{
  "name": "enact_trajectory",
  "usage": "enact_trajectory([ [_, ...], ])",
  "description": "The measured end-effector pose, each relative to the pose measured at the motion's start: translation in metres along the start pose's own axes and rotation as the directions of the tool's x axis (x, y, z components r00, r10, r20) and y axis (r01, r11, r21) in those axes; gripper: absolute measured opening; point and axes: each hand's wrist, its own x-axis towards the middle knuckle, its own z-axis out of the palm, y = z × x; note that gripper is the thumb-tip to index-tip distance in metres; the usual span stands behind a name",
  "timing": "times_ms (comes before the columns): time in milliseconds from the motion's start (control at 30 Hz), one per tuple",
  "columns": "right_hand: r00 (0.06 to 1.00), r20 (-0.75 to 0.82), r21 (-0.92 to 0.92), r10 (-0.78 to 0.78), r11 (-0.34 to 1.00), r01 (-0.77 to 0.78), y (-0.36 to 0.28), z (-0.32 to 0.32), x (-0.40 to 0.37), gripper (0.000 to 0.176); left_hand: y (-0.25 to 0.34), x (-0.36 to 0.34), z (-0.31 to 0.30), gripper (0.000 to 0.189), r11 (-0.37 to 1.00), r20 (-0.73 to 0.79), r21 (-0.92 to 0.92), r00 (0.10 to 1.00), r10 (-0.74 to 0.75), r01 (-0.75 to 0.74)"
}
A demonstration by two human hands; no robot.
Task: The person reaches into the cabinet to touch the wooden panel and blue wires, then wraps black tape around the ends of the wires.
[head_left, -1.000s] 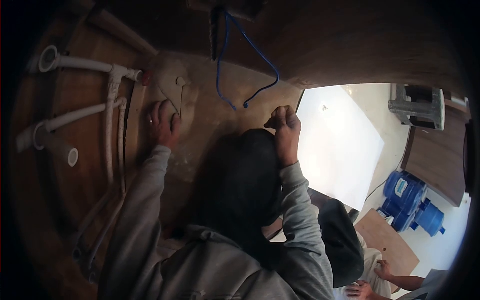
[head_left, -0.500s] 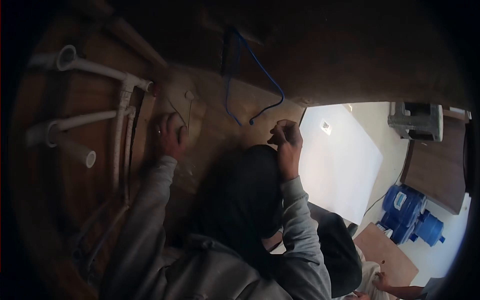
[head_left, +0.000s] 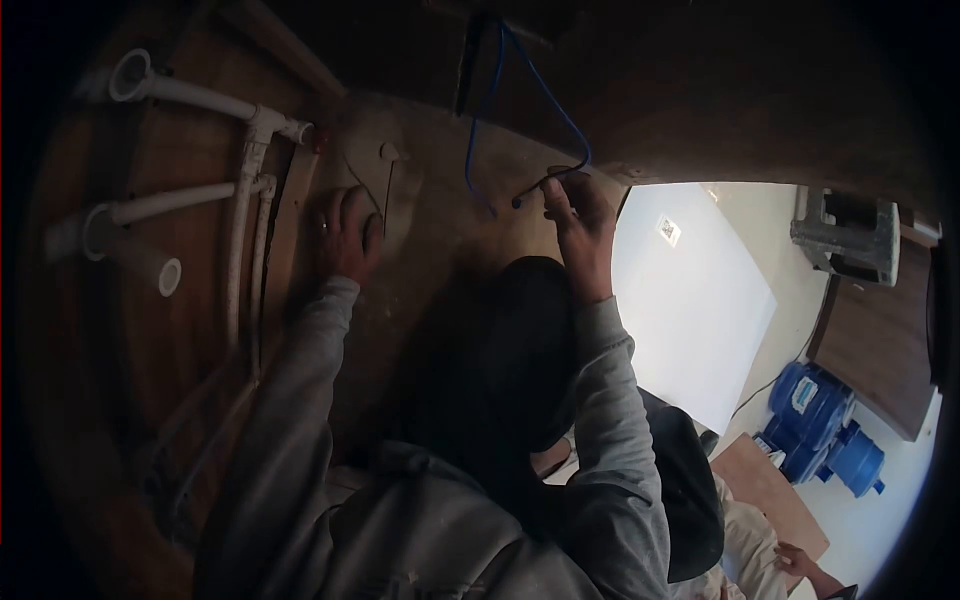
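A blue wire (head_left: pixel 553 105) hangs in a loop from the dark panel overhead, with its loose ends pointing down. My right hand (head_left: pixel 583 225) is raised to its right side and pinches the wire near one end between thumb and fingers. At the left, my left hand (head_left: pixel 347 240) is low against the brown board (head_left: pixel 430 200), fingers curled together; whatever it may hold is hidden. Beside it, a thin dark cord (head_left: pixel 365 187) and a thin straight rod (head_left: pixel 389 195) run down to the hand from near a small pale knob (head_left: pixel 388 152).
White plastic pipes (head_left: pixel 247 190) with open ends run along the wooden wall at the left. To the right are a bright white panel (head_left: pixel 690 300), a grey stool (head_left: pixel 848 235), blue water jugs (head_left: pixel 812 415) and a brown board (head_left: pixel 770 485). Another person's hand (head_left: pixel 797 560) shows at the lower right.
My right hand has moved up to the blue wire and closed on its end. The left hand stays by the board. The view has shifted slightly.
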Motion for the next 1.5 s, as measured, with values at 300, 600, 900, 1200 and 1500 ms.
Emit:
enact_trajectory([
  [300,0.997,0.07,0.171,0.041,0.984,-0.053,-0.005,0.003,0.0,0.019,-0.003,0.0,0.004,0.059,0.998,-0.018,0.055,1.0,0.002,-0.001],
  [600,0.99,0.115,0.478,0.082,0.869,-0.128,-0.018,-0.005,-0.008,0.02,-0.003,0.001,0.006,0.059,0.997,-0.06,0.075,0.998,0.034,-0.029],
  [900,0.959,0.264,0.81,0.105,0.516,-0.279,-0.012,-0.009,-0.013,0.028,-0.009,0.001,0.008,0.058,0.996,-0.037,0.087,0.999,0.038,-0.035],
  [1200,0.956,0.28,0.829,0.083,0.481,-0.285,-0.012,-0.008,-0.013,0.027,-0.001,0.002,0.003,0.06,0.999,-0.03,0.049,0.999,0.019,-0.017],
  [1500,0.959,0.268,0.826,0.092,0.491,-0.278,-0.016,-0.006,-0.015,0.023,-0.003,0.002,0.003,0.059,0.998,-0.027,0.053,0.999,0.029,-0.027],
])
